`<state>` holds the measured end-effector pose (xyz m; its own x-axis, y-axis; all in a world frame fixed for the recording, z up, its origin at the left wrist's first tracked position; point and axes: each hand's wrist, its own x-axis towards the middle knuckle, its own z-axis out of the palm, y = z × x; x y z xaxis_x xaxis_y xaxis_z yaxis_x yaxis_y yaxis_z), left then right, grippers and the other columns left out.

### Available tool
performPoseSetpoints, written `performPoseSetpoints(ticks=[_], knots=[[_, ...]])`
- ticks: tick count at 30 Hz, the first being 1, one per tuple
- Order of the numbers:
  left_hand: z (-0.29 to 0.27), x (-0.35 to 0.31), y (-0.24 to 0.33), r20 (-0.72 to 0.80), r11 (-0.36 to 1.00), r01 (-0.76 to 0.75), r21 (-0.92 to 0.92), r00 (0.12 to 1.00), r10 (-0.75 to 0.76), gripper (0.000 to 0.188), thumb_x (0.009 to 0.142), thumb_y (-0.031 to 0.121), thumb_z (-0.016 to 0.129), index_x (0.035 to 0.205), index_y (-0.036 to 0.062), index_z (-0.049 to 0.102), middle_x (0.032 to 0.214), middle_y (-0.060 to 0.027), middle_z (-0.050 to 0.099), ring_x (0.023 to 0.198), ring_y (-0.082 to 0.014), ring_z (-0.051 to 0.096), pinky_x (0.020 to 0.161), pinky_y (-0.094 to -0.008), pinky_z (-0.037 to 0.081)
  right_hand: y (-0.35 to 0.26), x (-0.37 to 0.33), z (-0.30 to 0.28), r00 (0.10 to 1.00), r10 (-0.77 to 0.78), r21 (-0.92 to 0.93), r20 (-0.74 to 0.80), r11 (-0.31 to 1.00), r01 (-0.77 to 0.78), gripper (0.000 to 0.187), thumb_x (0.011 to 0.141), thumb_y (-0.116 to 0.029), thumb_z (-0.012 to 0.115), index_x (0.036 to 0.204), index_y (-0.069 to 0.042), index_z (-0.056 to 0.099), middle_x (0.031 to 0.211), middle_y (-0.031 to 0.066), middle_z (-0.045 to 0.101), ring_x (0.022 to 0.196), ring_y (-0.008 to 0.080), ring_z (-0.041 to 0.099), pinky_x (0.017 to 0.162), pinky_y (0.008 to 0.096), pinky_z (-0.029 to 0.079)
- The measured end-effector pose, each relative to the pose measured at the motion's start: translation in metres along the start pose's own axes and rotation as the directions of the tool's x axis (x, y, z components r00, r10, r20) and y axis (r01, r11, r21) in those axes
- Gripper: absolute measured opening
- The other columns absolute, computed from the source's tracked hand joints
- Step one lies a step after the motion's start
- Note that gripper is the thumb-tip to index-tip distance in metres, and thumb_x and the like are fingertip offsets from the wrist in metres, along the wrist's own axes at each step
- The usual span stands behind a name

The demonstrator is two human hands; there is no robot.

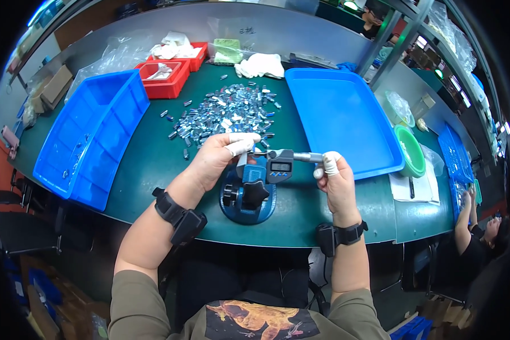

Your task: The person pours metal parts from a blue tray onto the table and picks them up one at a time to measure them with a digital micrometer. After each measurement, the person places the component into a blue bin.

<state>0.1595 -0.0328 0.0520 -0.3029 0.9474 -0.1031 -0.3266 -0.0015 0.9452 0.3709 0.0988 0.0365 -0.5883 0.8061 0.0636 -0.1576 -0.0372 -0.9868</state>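
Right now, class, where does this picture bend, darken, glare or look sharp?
Head view: the table bows along its front edge, black fills the corners; head view: a lamp glares up top, the gauge looks fairly sharp.

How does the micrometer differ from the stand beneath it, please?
The micrometer is mostly grey, with a small display; the stand is blue, with a black knob. The micrometer is slender and lies sideways; the stand is squat, with a rounded base on the green table. They share one setup: the stand supports the micrometer.
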Motion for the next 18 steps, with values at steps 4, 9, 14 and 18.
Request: performPoseSetpoints(ticks=[4,9,14,18], knots=[[0.0006,0.0018,-0.0010,0.026,0.999,0.004,-0.044,1.000,-0.003,0.030,0.082,0.014,0.054,0.109,0.0008,0.054,0.088,-0.0086,0.061,0.079,-0.0161,0.060,0.066,-0.0224,0.047,-0.0052,-0.0005,-0.0027,0.998,0.053,-0.014,-0.032,0.998,-0.053,0.023,0.088,-0.029,0.046,0.079,-0.009,0.050,0.060,0.0010,0.050,0.044,0.0038,0.040,0.036,0.0145,0.028],[0.0016,-0.0004,-0.0009,0.063,0.998,-0.014,-0.066,0.998,0.018,0.030,0.083,0.014,0.053,0.109,-0.0007,0.053,0.091,-0.0099,0.061,0.084,-0.0188,0.061,0.072,-0.0236,0.046,-0.0093,-0.0020,0.0063,0.996,0.050,0.027,-0.078,0.998,-0.048,0.024,0.089,-0.029,0.044,0.076,-0.008,0.048,0.057,0.0010,0.049,0.043,0.0044,0.040,0.036,0.0147,0.028],[0.0020,-0.0015,-0.0008,0.077,0.997,-0.011,-0.079,0.997,0.017,0.030,0.083,0.015,0.052,0.108,-0.0016,0.053,0.092,-0.0100,0.061,0.085,-0.0189,0.061,0.074,-0.0234,0.045,-0.0039,-0.0006,-0.0007,0.995,0.065,-0.094,-0.070,0.993,-0.072,0.031,0.089,-0.033,0.043,0.071,-0.008,0.047,0.053,0.0010,0.048,0.039,0.0049,0.038,0.034,0.0151,0.026],[0.0006,-0.0023,-0.0012,0.077,0.997,-0.005,-0.072,0.997,0.010,0.029,0.083,0.015,0.052,0.108,-0.0012,0.054,0.092,-0.0096,0.061,0.085,-0.0184,0.061,0.074,-0.0231,0.045,-0.0030,-0.0023,0.0006,0.998,0.056,-0.066,-0.033,0.996,-0.058,0.035,0.089,-0.036,0.042,0.067,-0.008,0.046,0.050,0.0006,0.046,0.037,0.0051,0.037,0.033,0.0158,0.025]])
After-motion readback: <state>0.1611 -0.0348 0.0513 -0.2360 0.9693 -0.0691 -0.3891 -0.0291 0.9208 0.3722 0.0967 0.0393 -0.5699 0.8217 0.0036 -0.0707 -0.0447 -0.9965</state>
